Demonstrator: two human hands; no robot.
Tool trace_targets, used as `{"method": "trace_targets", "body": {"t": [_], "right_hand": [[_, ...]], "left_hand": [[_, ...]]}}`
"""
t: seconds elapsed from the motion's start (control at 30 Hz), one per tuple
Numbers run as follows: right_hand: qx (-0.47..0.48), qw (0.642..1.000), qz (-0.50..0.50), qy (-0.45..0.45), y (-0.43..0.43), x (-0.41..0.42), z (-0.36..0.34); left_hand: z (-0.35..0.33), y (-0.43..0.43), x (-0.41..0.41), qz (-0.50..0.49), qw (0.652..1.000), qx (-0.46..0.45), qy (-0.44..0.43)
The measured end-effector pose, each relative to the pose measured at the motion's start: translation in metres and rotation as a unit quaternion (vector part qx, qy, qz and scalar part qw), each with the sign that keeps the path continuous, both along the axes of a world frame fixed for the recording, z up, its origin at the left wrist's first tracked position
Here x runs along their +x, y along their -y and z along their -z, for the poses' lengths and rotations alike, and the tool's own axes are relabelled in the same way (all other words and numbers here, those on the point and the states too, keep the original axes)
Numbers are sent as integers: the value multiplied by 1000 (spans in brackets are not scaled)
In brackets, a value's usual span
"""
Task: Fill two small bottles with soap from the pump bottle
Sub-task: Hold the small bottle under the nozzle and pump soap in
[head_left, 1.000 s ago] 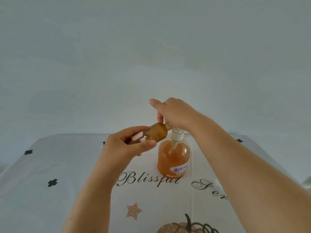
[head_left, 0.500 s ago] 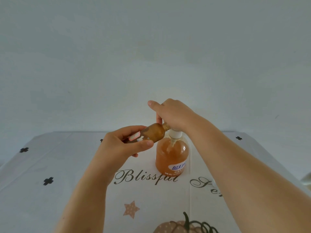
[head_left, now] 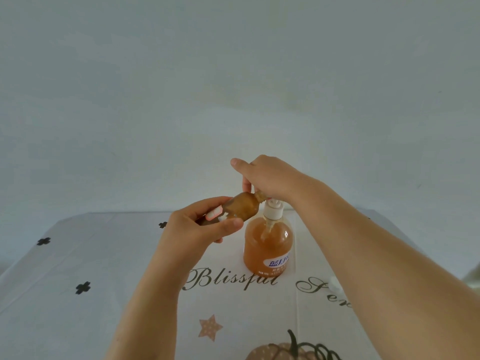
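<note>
On "Blissful" tablecloth (head_left: pixel 104 255), pump bottle (head_left: pixel 267 245), blue-lettered label (head_left: pixel 278 262)

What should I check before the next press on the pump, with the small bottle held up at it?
1. Grip: the left hand holds the small bottle, tilted neck-first toward the pump: ok.
2. Bottle mouth lined up with the nozzle: cannot tell, the right hand hides it.
3. The right hand is curled over the top of the pump bottle: ok.
4. The pump bottle stands upright on the tablecloth: ok.
5. Soap in the pump bottle: ok, well over half full.
6. Second small bottle ready: cannot tell, not in view.
</note>
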State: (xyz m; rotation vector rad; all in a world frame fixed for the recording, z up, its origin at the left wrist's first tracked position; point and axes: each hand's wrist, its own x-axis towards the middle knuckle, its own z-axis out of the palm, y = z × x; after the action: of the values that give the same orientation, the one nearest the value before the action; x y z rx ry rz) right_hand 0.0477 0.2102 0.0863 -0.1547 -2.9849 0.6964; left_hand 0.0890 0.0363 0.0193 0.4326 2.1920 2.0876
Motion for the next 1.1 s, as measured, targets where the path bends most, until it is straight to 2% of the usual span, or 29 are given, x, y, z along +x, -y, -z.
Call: {"method": "trace_targets", "body": {"t": [0.43,0.8,1.1], "right_hand": [[-7,1000,-16,-9,-6,-5,16],[-27,1000,6,-13,-6,-1,3],[9,999,29,15,0,0,2]], "left_hand": [[3,3,-3,15,1000,-20,13],[-6,1,6,4,1000,-20,-12],[-3,1,4,-2,1000,-14,-4]]}}
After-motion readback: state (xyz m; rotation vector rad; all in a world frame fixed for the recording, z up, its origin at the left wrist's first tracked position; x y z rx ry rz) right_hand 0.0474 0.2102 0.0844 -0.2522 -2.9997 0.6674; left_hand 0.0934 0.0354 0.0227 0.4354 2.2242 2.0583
